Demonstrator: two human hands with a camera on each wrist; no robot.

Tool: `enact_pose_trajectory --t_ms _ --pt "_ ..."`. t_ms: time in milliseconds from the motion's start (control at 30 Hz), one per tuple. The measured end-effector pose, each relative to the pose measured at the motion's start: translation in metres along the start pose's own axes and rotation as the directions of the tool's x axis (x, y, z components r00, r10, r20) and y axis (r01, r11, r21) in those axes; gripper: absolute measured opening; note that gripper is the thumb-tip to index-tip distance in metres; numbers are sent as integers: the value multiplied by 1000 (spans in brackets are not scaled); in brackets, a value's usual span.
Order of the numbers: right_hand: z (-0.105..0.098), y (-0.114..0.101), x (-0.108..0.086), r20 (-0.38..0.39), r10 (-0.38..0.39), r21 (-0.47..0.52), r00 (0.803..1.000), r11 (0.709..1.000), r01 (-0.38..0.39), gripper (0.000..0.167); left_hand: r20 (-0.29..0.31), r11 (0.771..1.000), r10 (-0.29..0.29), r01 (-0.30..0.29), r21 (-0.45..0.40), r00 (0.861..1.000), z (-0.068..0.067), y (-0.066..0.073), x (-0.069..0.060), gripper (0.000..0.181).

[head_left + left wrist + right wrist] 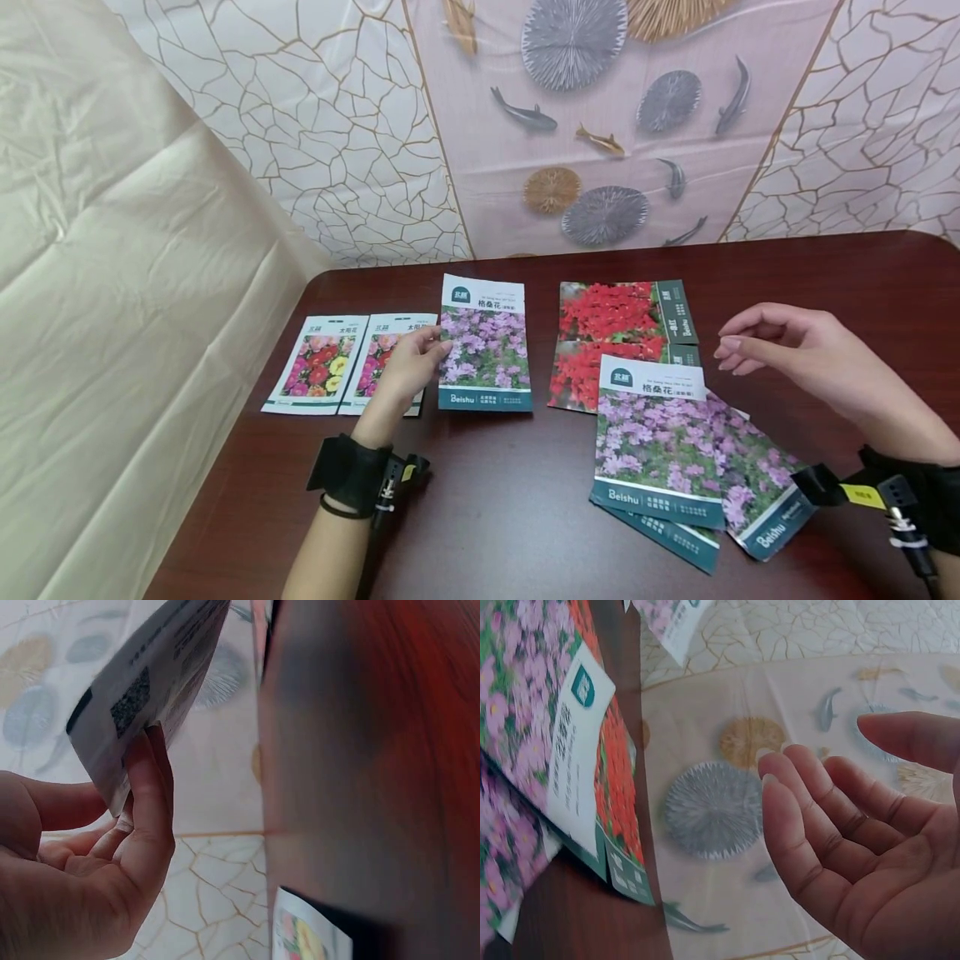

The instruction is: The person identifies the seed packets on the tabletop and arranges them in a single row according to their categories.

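My left hand (407, 364) pinches the left edge of a seed packet (483, 350) with purple flowers, between thumb and fingers. In the left wrist view the back of that packet (131, 705) shows, with a printed square code. My right hand (806, 350) is raised over the right side of the table, fingers loosely bent, holding nothing. Nearest to it are red-flower packets (609, 310), partly covered by a pile of purple-flower packets (656, 446). In the right wrist view the thumb stands apart from the fingers of my right hand (855, 840).
Two packets with mixed bright flowers, one at the far left (317, 367) and one partly behind my left hand (375, 358), lie side by side. The dark wooden table (480, 492) meets a patterned cloth (600, 150) behind and a cream cloth (150, 292) at left.
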State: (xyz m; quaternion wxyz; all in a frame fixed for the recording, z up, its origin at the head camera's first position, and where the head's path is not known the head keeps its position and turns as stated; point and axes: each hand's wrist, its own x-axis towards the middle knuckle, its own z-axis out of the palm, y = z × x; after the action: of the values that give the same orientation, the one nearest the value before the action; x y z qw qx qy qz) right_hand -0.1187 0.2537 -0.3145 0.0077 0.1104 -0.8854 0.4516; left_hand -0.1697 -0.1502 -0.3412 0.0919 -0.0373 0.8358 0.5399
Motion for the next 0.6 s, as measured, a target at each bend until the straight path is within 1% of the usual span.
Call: enact_pose_trajectory --t_ms 133,300,367,467,500,600 --pt "-3 -1 0 -27 25 -67 999 997 -26 19 16 999 -36 35 38 999 -1 -6 5 43" --pt "-9 1 -1 -36 20 -167 999 986 -25 20 36 994 -65 62 88 997 -3 -14 11 44" --pt "-10 1 -1 -38 11 -213 999 977 -19 19 41 992 -68 63 105 997 -4 -17 12 44" --pt "-11 5 0 -34 -20 -261 999 965 11 16 44 990 -49 43 136 998 -5 -19 13 44" --pt "-10 6 0 -47 -21 -286 999 958 7 15 42 988 -44 38 148 998 -5 -20 14 44" --pt "-10 9 1 -45 -23 -314 999 949 8 15 36 982 -40 33 188 999 -6 -21 15 46"
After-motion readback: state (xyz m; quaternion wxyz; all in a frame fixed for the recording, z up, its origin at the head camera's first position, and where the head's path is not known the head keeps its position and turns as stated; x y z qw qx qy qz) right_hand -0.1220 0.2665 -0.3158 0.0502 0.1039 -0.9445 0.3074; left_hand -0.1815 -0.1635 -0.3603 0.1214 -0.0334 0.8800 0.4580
